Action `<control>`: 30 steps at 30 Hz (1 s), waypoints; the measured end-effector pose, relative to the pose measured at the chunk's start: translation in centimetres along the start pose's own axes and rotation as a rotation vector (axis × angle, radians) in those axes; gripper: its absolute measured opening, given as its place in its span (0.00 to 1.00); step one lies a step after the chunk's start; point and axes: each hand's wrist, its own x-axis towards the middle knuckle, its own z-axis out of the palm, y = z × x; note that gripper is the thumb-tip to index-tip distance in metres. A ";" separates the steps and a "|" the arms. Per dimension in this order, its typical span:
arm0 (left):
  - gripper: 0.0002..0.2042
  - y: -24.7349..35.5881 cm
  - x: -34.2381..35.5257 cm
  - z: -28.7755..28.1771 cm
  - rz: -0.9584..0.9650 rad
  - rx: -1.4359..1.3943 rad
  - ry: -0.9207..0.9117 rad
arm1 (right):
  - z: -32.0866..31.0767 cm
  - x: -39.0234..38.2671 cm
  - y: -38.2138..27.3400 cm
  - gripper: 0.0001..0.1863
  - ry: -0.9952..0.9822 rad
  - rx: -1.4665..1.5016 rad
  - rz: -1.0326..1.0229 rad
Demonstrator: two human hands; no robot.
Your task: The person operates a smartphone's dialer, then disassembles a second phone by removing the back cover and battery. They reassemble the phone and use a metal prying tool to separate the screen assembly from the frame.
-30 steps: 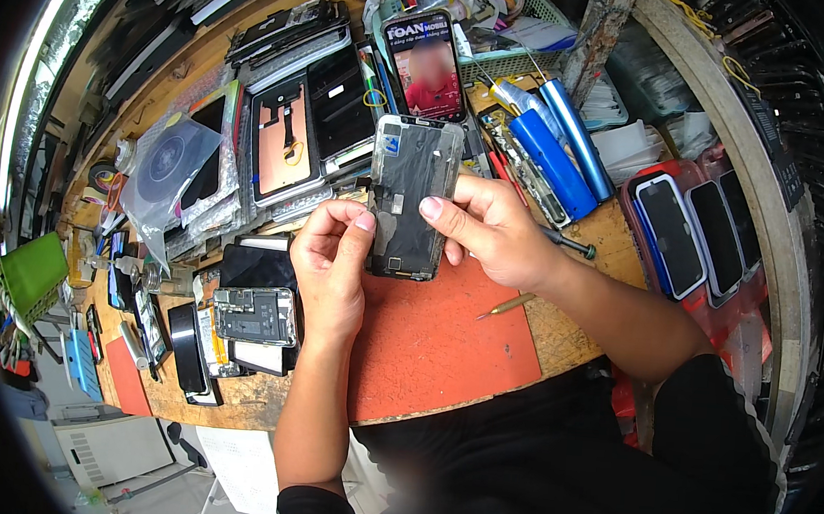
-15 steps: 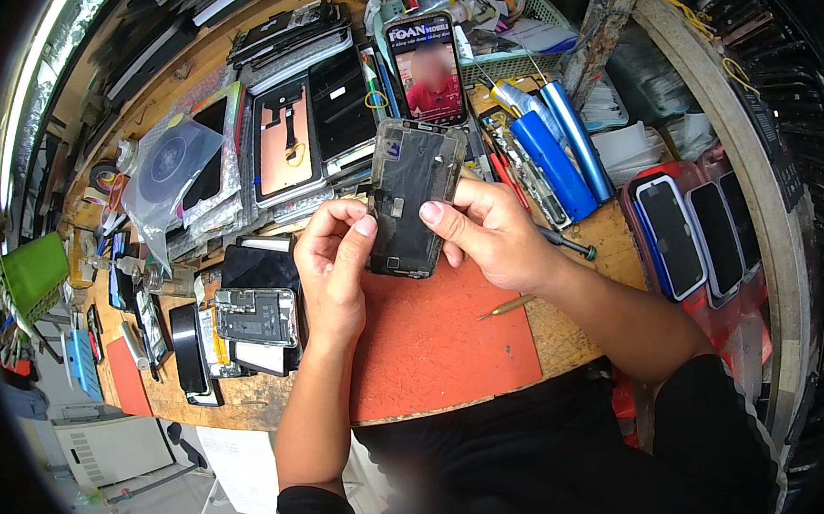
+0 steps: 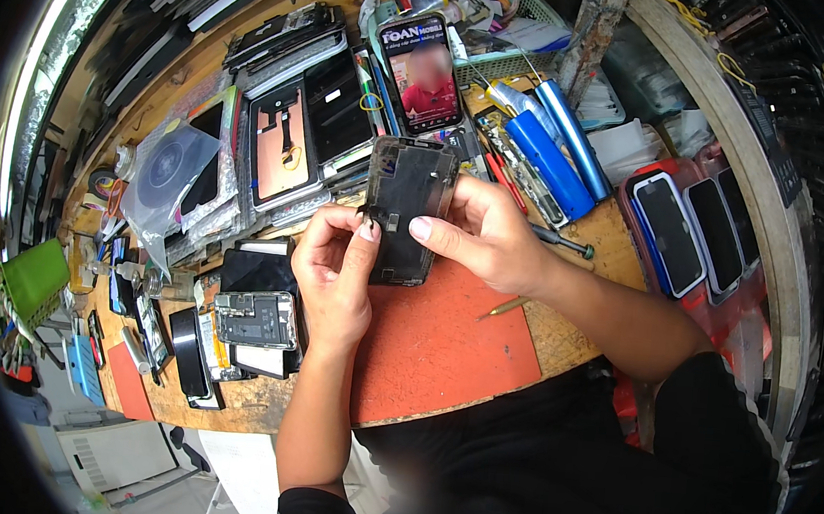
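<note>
Held upright over the red-orange mat (image 3: 443, 355) is a phone screen (image 3: 413, 185), its dark inner side facing me. My right hand (image 3: 476, 231) grips its right side, the thumb flat on the inner face and the fingers behind. My left hand (image 3: 337, 261) is closed in a pinch at the left edge, where a small dark strip like a flex cable shows by the fingertips. Left of that hand, an opened phone (image 3: 257, 319) with its battery and board exposed lies on a stack. A brass-coloured pointed tool (image 3: 502, 308) rests on the mat's right edge.
Behind the screen stands a lit phone (image 3: 419, 76). Blue cylinders (image 3: 550, 162) and a screwdriver (image 3: 563, 242) lie to the right, with several phones (image 3: 670, 235) on a red case beyond. Tablets and panels (image 3: 281, 143) are stacked at the back left.
The phone screen has moved slightly down and tilted. My right thumb has shifted left across its face. The dark strip at my left fingertips now shows more.
</note>
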 end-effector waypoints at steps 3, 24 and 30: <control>0.02 0.2 -0.4 0.2 -0.063 0.016 -0.075 | 0.1 0.2 0.1 0.17 0.049 0.145 -0.113; 0.05 0.2 -0.9 0.6 -0.307 -0.223 -0.173 | -0.7 -0.1 -0.8 0.12 0.004 0.301 0.034; 0.04 1.2 -0.6 0.2 -0.217 -0.035 -0.234 | -0.8 -0.1 -1.2 0.13 -0.060 0.235 0.029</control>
